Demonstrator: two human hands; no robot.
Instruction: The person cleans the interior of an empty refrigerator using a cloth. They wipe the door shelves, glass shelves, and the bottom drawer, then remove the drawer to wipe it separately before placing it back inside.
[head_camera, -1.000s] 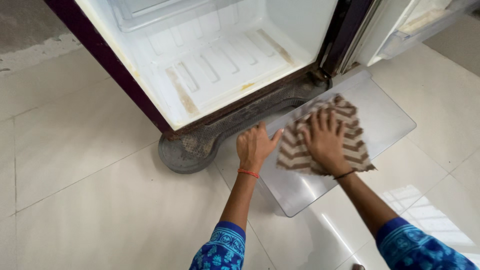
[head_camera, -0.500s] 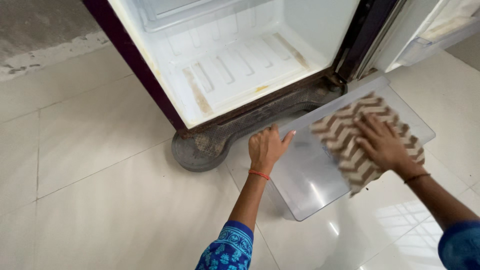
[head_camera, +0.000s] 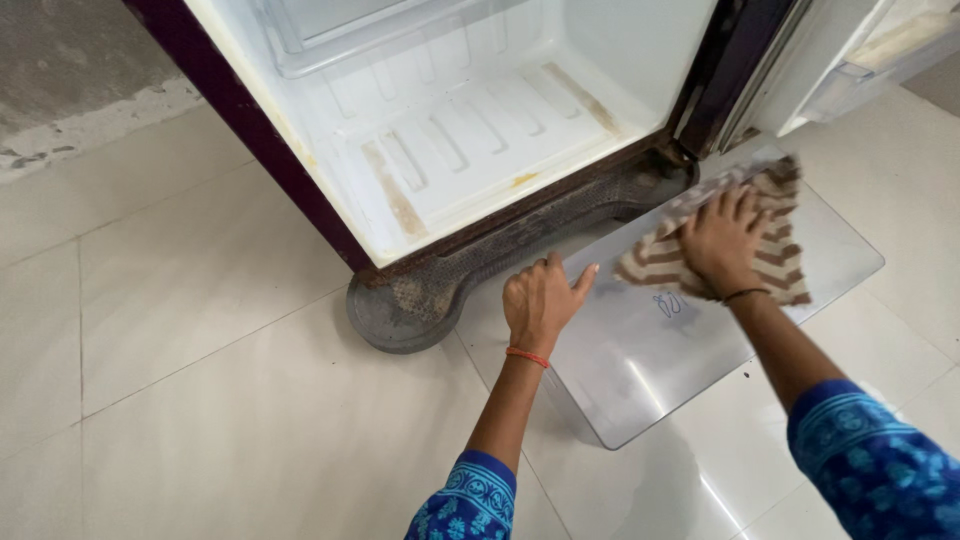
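A: Fingers first. The right hand (head_camera: 722, 243) lies flat, fingers spread and released, pressing the striped cloth (head_camera: 770, 232) down rather than gripping it. The left hand (head_camera: 541, 305) is also unclenched, fingers together, palm braced on the near-left edge of the glass shelf (head_camera: 690, 360); it grasps nothing.

B: And the items, by size?

A: Largest: the open refrigerator (head_camera: 470, 140), its white interior floor stained with brown streaks, standing on a round grey base (head_camera: 405, 310). Beside it, the pale tiled floor (head_camera: 200, 400). Next: the glass shelf, a clear rectangular pane lying flat on the floor just in front of the refrigerator's lower right corner. Then the cloth, brown-and-cream, rumpled, on the pane's far half beneath the right hand. Smallest: an orange thread band (head_camera: 527, 356) on the left wrist.

B: How would the pane handle?

A: Judged from appearance: rigid, fairly heavy, smooth, probably slippery if wet, and breakable at corners. It is best taken by two opposite long edges, both hands, and kept level. The cloth is soft and limp; it can be taken up anywhere.
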